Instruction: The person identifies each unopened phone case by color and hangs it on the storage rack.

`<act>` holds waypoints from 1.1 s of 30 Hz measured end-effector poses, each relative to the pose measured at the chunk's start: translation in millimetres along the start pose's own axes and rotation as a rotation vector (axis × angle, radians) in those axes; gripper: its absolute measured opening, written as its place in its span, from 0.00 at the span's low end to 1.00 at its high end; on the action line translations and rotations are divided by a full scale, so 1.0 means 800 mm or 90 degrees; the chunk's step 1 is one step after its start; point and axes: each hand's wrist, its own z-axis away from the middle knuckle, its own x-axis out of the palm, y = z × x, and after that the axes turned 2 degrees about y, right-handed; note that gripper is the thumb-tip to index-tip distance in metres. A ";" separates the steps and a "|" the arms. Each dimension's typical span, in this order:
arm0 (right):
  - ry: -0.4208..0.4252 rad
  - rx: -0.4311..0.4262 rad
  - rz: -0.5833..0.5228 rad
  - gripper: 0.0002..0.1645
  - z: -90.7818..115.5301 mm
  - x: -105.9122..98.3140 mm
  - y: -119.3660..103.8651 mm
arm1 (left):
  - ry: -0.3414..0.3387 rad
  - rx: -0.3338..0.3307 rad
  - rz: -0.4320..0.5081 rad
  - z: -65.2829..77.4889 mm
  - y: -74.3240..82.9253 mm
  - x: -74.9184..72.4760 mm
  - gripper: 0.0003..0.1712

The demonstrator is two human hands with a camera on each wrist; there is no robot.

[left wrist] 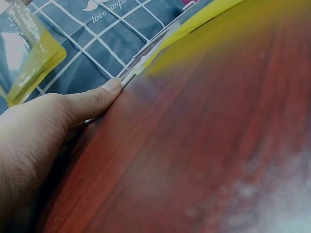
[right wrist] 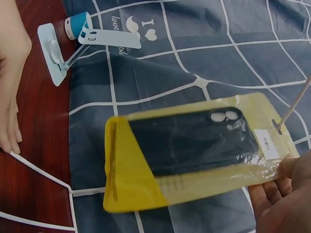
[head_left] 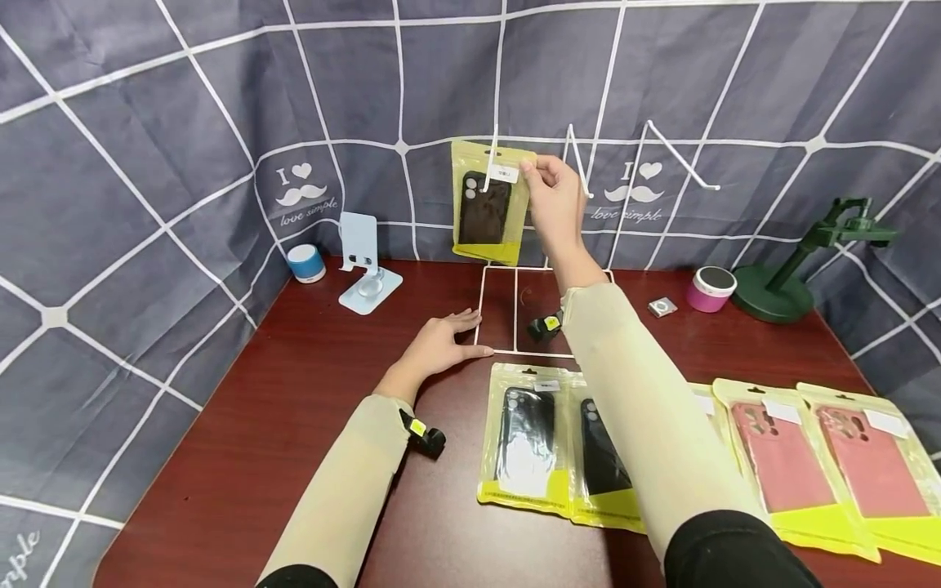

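My right hand (head_left: 555,196) pinches the upper right corner of a clear and yellow bag holding a dark phone case (head_left: 485,208). The bag hangs upright at the leftmost prong of a white wire rack (head_left: 515,314); in the right wrist view, the white rod (right wrist: 294,104) meets the bag's hanging slot. Low at the rack's front left corner, my left hand (head_left: 437,347) rests on the base wire with fingers extended. Its thumb (left wrist: 99,97) lies along the wire in the left wrist view. Two bare prongs (head_left: 684,155) stand to the right of the bag.
Bagged black phone cases (head_left: 525,441) and bagged pink ones (head_left: 787,465) lie in front, partly behind my right sleeve. A light blue phone stand (head_left: 360,245) and a blue cylinder (head_left: 305,263) are left. At right are a small silver device (head_left: 662,307), a pink cylinder (head_left: 711,290) and a green stand (head_left: 775,290).
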 end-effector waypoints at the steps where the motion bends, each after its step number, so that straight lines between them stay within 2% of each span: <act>1: -0.002 0.003 -0.002 0.14 0.000 -0.001 0.002 | -0.001 -0.001 0.000 0.000 0.000 0.001 0.52; 5: -0.003 -0.007 -0.006 0.14 0.001 -0.011 0.011 | -0.003 -0.008 0.003 0.000 0.002 0.004 0.51; 9: 0.006 -0.028 -0.089 0.15 0.008 -0.028 0.020 | 0.003 0.000 0.000 -0.002 0.004 0.007 0.51; 12: -0.010 -0.030 -0.169 0.15 0.026 -0.049 0.028 | 0.007 0.005 -0.001 -0.004 0.006 0.008 0.51; 15: -0.061 -0.015 -0.177 0.14 0.059 -0.078 0.035 | 0.009 0.012 -0.001 -0.006 0.008 0.007 0.50; 19: -0.206 0.015 -0.073 0.16 0.122 -0.118 0.052 | 0.002 0.008 -0.004 -0.009 0.010 0.004 0.51; 22: -0.328 0.006 0.051 0.17 0.163 -0.142 0.076 | -0.009 -0.001 -0.008 -0.010 0.009 0.003 0.51; 24: -0.384 -0.007 0.116 0.16 0.181 -0.152 0.095 | -0.011 -0.003 -0.011 -0.010 0.008 0.002 0.52; 28: -0.423 -0.050 0.210 0.10 0.195 -0.160 0.131 | -0.002 -0.003 -0.014 -0.007 0.007 0.000 0.52; 33: -0.474 -0.080 0.250 0.08 0.198 -0.162 0.158 | -0.010 -0.008 -0.017 -0.001 0.004 0.000 0.53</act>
